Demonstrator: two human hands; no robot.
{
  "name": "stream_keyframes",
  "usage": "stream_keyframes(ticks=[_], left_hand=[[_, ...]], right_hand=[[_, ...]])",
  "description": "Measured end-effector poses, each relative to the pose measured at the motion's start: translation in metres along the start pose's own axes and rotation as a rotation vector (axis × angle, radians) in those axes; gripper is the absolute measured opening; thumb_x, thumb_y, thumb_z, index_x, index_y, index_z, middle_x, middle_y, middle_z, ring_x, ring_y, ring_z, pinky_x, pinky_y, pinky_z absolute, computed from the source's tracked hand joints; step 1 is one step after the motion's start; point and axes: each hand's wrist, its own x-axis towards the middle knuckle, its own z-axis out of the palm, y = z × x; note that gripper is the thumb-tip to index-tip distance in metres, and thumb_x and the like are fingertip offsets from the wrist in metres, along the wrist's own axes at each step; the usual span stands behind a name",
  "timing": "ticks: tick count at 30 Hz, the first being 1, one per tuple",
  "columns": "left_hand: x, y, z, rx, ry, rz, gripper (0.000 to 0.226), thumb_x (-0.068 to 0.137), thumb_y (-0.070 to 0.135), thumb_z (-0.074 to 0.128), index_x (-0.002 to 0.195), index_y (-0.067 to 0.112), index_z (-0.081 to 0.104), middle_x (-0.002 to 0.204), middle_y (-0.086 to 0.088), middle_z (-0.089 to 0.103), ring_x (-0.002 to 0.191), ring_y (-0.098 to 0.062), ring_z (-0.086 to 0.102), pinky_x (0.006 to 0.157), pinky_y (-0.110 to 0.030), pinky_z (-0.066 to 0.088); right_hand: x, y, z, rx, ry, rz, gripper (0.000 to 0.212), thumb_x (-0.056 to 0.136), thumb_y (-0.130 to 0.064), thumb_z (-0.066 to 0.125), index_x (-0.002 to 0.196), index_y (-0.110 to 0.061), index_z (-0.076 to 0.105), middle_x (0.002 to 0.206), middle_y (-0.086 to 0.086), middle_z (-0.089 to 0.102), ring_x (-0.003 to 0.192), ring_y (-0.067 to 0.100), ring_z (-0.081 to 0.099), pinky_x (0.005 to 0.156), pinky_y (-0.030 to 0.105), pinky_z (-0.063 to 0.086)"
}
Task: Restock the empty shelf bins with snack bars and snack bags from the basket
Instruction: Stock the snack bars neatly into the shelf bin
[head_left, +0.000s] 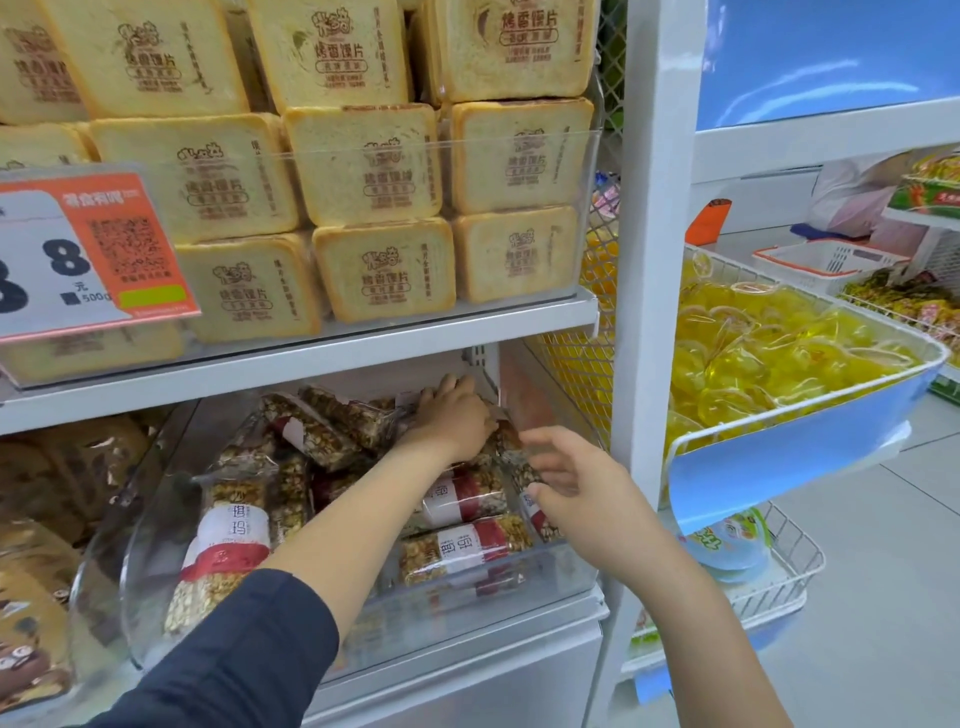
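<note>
The clear bin (545, 571) on the lower shelf holds many snack bars (462, 551). They are long, nutty and brown, in see-through wraps with red and white labels. They lie piled, tipped different ways.

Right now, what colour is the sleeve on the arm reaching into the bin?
Dark navy blue; the sleeve shows in the head view.

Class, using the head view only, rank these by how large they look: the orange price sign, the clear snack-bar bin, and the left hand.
1. Bin, spanning most of the lower shelf.
2. Price sign, though it sits nearer the camera, so it may look oversized.
3. Left hand, reaching deep into the bin.
</note>
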Motion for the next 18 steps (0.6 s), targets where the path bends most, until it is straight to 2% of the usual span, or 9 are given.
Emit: stream_keyframes(ticks=[2, 4, 6, 9, 12, 16, 18], left_hand=[[-0.002, 0.001, -0.002, -0.009, 0.075, 0.074, 0.036, 0.099, 0.021, 0.036, 0.127, 0.029, 0.057, 0.142, -0.003, 0.039, 0.132, -0.025, 0.028, 0.110, -0.040, 0.021], [-0.006, 0.004, -0.003, -0.001, -0.001, 0.103, 0.053, 0.094, 0.004, 0.033, 0.135, 0.034, 0.050, 0.148, -0.001, 0.040, 0.136, -0.028, 0.029, 0.114, -0.040, 0.020], [-0.007, 0.008, -0.006, 0.084, -0.099, 0.074, 0.058, 0.092, -0.002, 0.031, 0.136, 0.031, 0.049, 0.148, -0.003, 0.041, 0.137, -0.029, 0.030, 0.116, -0.040, 0.016], [-0.002, 0.012, -0.017, 0.161, -0.139, 0.036, 0.052, 0.090, 0.000, 0.032, 0.132, 0.022, 0.054, 0.141, -0.007, 0.047, 0.133, -0.027, 0.036, 0.116, -0.042, 0.012], [-0.002, 0.014, -0.019, 0.227, -0.177, 0.056, 0.049, 0.090, 0.002, 0.034, 0.130, 0.020, 0.056, 0.138, -0.007, 0.050, 0.130, -0.026, 0.039, 0.115, -0.043, 0.010], [-0.005, 0.012, -0.020, 0.225, -0.272, 0.079, 0.049, 0.093, 0.010, 0.029, 0.136, 0.020, 0.050, 0.145, -0.009, 0.042, 0.134, -0.028, 0.033, 0.116, -0.044, 0.009], [-0.009, 0.010, -0.022, 0.155, -0.236, 0.139, 0.045, 0.096, 0.016, 0.027, 0.130, 0.022, 0.055, 0.141, -0.004, 0.047, 0.130, -0.024, 0.038, 0.116, -0.043, 0.011]], right_hand=[[0.000, 0.000, -0.002, 0.026, -0.007, 0.003, 0.042, 0.092, -0.007, 0.055, 0.126, -0.032, 0.051, 0.114, -0.007, 0.058, 0.103, 0.004, 0.055, 0.088, 0.017, 0.042], [0.000, 0.000, -0.003, 0.053, -0.014, 0.008, 0.043, 0.093, -0.004, 0.052, 0.126, -0.031, 0.051, 0.114, -0.005, 0.058, 0.104, 0.005, 0.056, 0.085, 0.014, 0.043], [0.000, 0.000, -0.004, 0.072, -0.022, 0.021, 0.043, 0.094, -0.001, 0.048, 0.125, -0.031, 0.052, 0.113, -0.004, 0.058, 0.103, 0.005, 0.057, 0.078, 0.011, 0.044], [0.000, 0.001, -0.006, 0.089, -0.002, 0.037, 0.042, 0.094, 0.000, 0.045, 0.119, -0.032, 0.055, 0.108, -0.004, 0.062, 0.100, 0.003, 0.059, 0.069, 0.009, 0.047], [-0.001, 0.000, -0.008, 0.110, 0.035, 0.046, 0.040, 0.095, -0.001, 0.045, 0.113, -0.034, 0.055, 0.100, -0.006, 0.067, 0.096, 0.001, 0.062, 0.067, 0.011, 0.049], [-0.001, -0.002, -0.009, 0.182, 0.095, 0.095, 0.037, 0.096, 0.001, 0.043, 0.111, -0.029, 0.059, 0.096, -0.003, 0.070, 0.092, 0.003, 0.066, 0.079, 0.027, 0.057], [-0.002, -0.001, -0.008, 0.213, 0.101, 0.110, 0.037, 0.096, 0.001, 0.043, 0.109, -0.029, 0.059, 0.096, -0.002, 0.071, 0.091, 0.004, 0.067, 0.082, 0.033, 0.057]])
